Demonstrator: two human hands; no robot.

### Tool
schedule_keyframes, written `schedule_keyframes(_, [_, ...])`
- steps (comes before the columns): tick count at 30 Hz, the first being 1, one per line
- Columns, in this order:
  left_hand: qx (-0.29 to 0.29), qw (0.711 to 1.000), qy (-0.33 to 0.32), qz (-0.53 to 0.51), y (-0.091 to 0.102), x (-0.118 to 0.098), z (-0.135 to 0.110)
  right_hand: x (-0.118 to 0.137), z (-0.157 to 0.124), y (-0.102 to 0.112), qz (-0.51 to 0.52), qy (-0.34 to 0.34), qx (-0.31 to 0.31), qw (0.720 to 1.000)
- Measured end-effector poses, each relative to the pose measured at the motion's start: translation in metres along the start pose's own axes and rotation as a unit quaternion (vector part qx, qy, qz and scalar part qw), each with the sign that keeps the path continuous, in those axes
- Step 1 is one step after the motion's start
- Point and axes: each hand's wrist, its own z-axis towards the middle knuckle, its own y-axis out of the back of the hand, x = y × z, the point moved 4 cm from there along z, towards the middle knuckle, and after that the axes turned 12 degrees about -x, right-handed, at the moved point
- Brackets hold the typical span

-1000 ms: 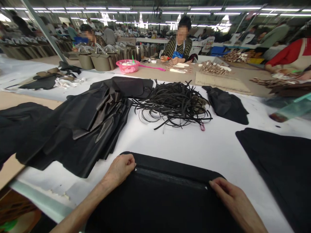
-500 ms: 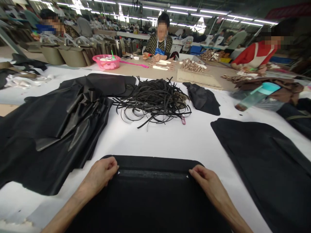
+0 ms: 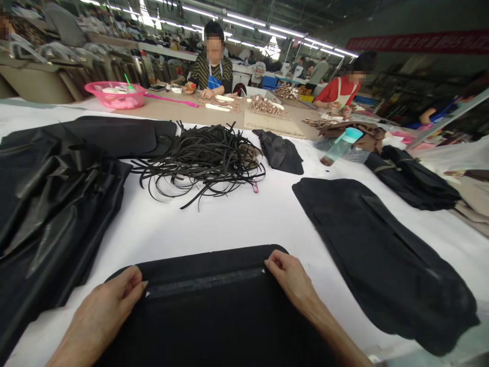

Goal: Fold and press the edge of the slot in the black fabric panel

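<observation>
Worker's view of a white-covered bench (image 3: 244, 219). A flat, round-cornered black fabric panel (image 3: 214, 326) lies at the near edge, its far margin turned over into a grey-black folded band (image 3: 206, 281). The left hand (image 3: 103, 311) pinches the band's left end with curled fingers and the right hand (image 3: 290, 278) pinches the right end; holding both ends at once seemingly keeps the fold straight and flat. Mid-bench lies a tangle of narrow black straps (image 3: 198, 155), with stacked black sheets (image 3: 49, 193) along the left edge and a larger black cut piece (image 3: 374, 255) to the right. Containers: a pink plastic basin (image 3: 114, 94) at the far left holds pale items and a green stick; a clear, teal-capped bottle (image 3: 338, 145) at the far right shows brown contents at its base.
</observation>
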Motion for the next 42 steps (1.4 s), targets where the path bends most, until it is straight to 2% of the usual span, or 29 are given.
schedule_keyframes(3, [0.04, 0.999, 0.004, 0.032, 0.0, -0.003, -0.002, 0.004, -0.001, 0.002, -0.011, -0.003, 0.001, 1.0])
schedule_keyframes(6, [0.043, 0.998, 0.02, 0.051, 0.004, -0.007, -0.004, 0.005, -0.002, 0.0, -0.017, 0.015, -0.004, 1.0])
schedule_keyframes(16, [0.007, 0.99, 0.032, 0.136, 0.018, -0.032, -0.015, -0.001, -0.005, -0.009, -0.062, 0.088, -0.078, 0.991])
schedule_keyframes(20, [-0.042, 0.991, -0.008, 0.129, 0.02, -0.04, -0.02, 0.005, -0.01, -0.01, -0.076, 0.134, -0.102, 0.983])
schedule_keyframes(23, [-0.096, 0.986, -0.031, 0.13, 0.022, -0.045, -0.023, 0.005, -0.012, -0.01, -0.067, 0.126, -0.088, 0.986])
schedule_keyframes(25, [-0.125, 0.982, -0.072, 0.122, 0.021, -0.056, -0.026, 0.004, -0.011, -0.011, -0.058, 0.112, -0.069, 0.99])
schedule_keyframes(27, [-0.111, 0.976, -0.154, 0.107, 0.013, -0.074, -0.031, 0.003, -0.011, -0.012, -0.054, 0.106, -0.062, 0.991])
schedule_keyframes(29, [-0.055, 0.963, -0.246, 0.093, -0.002, -0.096, -0.038, 0.004, -0.01, -0.013, -0.057, 0.112, -0.066, 0.99])
schedule_keyframes(31, [-0.004, 0.947, -0.305, 0.097, -0.019, -0.113, -0.044, 0.004, -0.01, -0.014, -0.064, 0.115, -0.071, 0.989])
schedule_keyframes(34, [0.001, 0.935, -0.329, 0.134, -0.038, -0.124, -0.048, 0.002, -0.009, -0.013, -0.075, 0.112, -0.074, 0.988])
schedule_keyframes(38, [-0.014, 0.93, -0.329, 0.162, -0.045, -0.121, -0.049, -0.005, -0.006, -0.008, -0.096, 0.107, -0.081, 0.986])
schedule_keyframes(42, [-0.017, 0.929, -0.33, 0.165, -0.041, -0.121, -0.049, 0.0, -0.007, 0.0, -0.146, 0.163, -0.169, 0.961])
